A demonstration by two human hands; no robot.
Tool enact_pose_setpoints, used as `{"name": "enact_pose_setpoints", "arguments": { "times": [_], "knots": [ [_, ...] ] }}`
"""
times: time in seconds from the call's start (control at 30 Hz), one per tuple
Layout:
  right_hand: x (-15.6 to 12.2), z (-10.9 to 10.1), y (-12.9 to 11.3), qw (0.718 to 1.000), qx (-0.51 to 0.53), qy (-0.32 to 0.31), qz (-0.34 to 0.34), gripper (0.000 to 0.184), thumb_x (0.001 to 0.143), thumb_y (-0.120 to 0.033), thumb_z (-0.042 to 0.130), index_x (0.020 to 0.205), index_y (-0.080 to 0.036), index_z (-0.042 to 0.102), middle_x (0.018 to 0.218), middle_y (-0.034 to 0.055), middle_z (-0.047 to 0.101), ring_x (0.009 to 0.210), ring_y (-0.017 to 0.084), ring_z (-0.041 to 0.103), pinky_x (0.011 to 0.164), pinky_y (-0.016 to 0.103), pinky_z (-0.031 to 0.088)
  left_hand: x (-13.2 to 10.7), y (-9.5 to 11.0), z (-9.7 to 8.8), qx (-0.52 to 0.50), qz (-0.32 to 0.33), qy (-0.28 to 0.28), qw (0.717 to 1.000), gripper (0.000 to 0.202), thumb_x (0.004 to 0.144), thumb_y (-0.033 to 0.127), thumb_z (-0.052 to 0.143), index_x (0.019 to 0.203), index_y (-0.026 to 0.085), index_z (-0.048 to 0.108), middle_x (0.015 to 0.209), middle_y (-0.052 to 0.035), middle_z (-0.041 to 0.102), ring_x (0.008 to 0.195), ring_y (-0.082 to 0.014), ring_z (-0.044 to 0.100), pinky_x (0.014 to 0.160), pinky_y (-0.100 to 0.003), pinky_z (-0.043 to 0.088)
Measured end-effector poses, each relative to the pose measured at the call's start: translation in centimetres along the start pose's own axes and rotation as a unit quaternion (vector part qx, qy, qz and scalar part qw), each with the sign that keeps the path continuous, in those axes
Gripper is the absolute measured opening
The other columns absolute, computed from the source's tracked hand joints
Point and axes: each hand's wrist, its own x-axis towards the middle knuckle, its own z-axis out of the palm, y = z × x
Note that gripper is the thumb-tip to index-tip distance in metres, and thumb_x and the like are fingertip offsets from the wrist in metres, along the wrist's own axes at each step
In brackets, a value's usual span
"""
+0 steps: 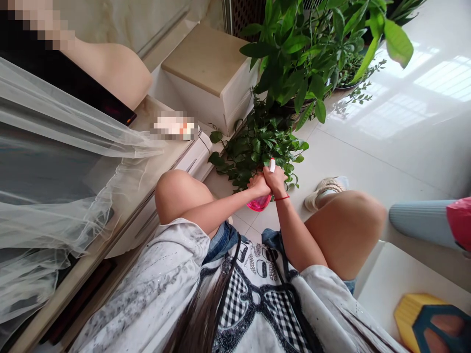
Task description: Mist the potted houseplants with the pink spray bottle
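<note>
A pink see-through spray bottle is held between my knees, with its white nozzle pointing away from me. My left hand is closed around the upper part of the bottle. Wrapped over the spray head is my right hand, which has a red string at the wrist and presses against the left. My fingers partly hide the bottle and its trigger. Just beyond the nozzle grows a low leafy green plant, and its leaves reach close to both hands.
A taller potted plant stands behind the low one. On the left runs a cabinet with a sheer white curtain and a dark screen. A box-like stand is at the back. A blue-grey bin lies right.
</note>
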Motion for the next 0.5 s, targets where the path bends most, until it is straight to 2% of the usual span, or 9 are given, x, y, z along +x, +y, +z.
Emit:
{"name": "enact_pose_setpoints", "arguments": {
  "times": [0.1, 0.23, 0.37, 0.5],
  "knots": [
    [0.0, -0.2, 0.8, 1.000, 0.007, -0.004, -0.009, 0.020, 0.087, -0.028, 0.050, 0.068, -0.022, 0.054, 0.077, 0.0066, 0.067, 0.081, 0.024, 0.060, 0.080, 0.037, 0.043, -0.2, 0.4, 0.7, -0.007, -0.008, 0.004, 1.000, 0.047, 0.081, 0.028, 0.081, 0.122, 0.014, 0.062, 0.133, -0.0219, 0.067, 0.136, -0.0420, 0.056, 0.108, -0.050, 0.051],
    [0.3, -0.6, 2.1, 1.000, 0.019, -0.002, -0.017, 0.016, 0.083, -0.028, 0.048, 0.068, -0.023, 0.050, 0.074, 0.0037, 0.062, 0.076, 0.022, 0.056, 0.076, 0.035, 0.042, -0.2, 1.2, 1.7, -0.012, -0.010, -0.003, 1.000, 0.048, 0.084, 0.029, 0.079, 0.125, 0.014, 0.060, 0.137, -0.0207, 0.065, 0.135, -0.0402, 0.055, 0.108, -0.049, 0.051],
    [0.8, -1.2, 3.3, 0.999, 0.031, 0.003, -0.008, 0.017, 0.079, -0.027, 0.048, 0.064, -0.025, 0.043, 0.067, 0.0016, 0.055, 0.068, 0.020, 0.049, 0.072, 0.035, 0.040, -0.1, 2.3, 2.3, -0.002, -0.017, -0.026, 1.000, 0.050, 0.081, 0.023, 0.082, 0.123, 0.010, 0.060, 0.133, -0.0241, 0.065, 0.135, -0.0433, 0.054, 0.108, -0.050, 0.050],
    [1.2, -1.6, 4.1, 0.999, 0.052, -0.005, -0.003, 0.018, 0.077, -0.027, 0.049, 0.062, -0.026, 0.039, 0.062, -0.0001, 0.050, 0.063, 0.019, 0.046, 0.066, 0.034, 0.040, -0.1, 3.0, 2.7, -0.006, -0.018, -0.019, 1.000, 0.046, 0.081, 0.025, 0.084, 0.119, 0.009, 0.061, 0.134, -0.0278, 0.062, 0.134, -0.0476, 0.052, 0.104, -0.053, 0.051]
  ]
}}
